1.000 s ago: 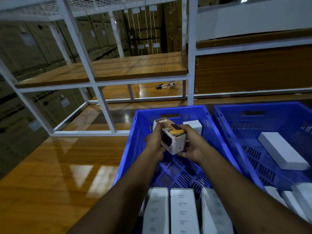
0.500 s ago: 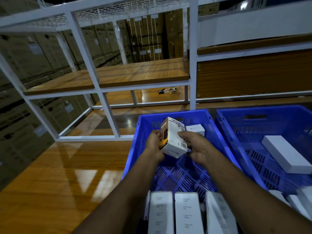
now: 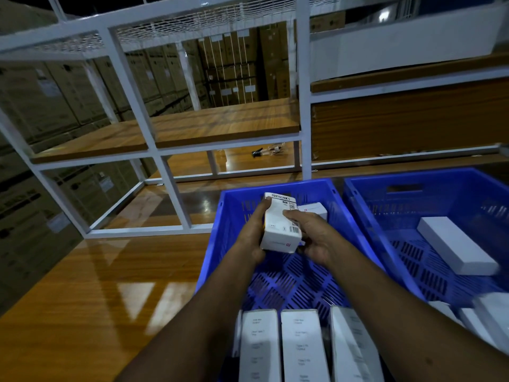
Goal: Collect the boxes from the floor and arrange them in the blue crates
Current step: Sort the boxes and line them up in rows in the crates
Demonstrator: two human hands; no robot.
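Note:
A white charger box (image 3: 279,224) with a printed label and barcode is held upright over the left blue crate (image 3: 234,216). My left hand (image 3: 252,238) grips its left side, and my right hand (image 3: 314,232) holds its right side and top. Behind it in the same crate stands a smaller white box (image 3: 316,209). Three long white boxes (image 3: 300,351) lie side by side at the crate's near end. The right blue crate (image 3: 358,194) holds a long white box (image 3: 457,248) and several more white boxes (image 3: 484,315) at its near corner.
Both crates stand on a glossy wooden floor (image 3: 96,293). A white metal shelf frame (image 3: 154,155) with wooden boards rises just beyond them. A small dark tool (image 3: 267,150) lies on the lower board. Stacked cardboard cartons (image 3: 44,100) fill the background.
Both hands have turned the charger box, so its orange and black face is gone from view and the white barcode side faces me. The camera has tilted up slightly.

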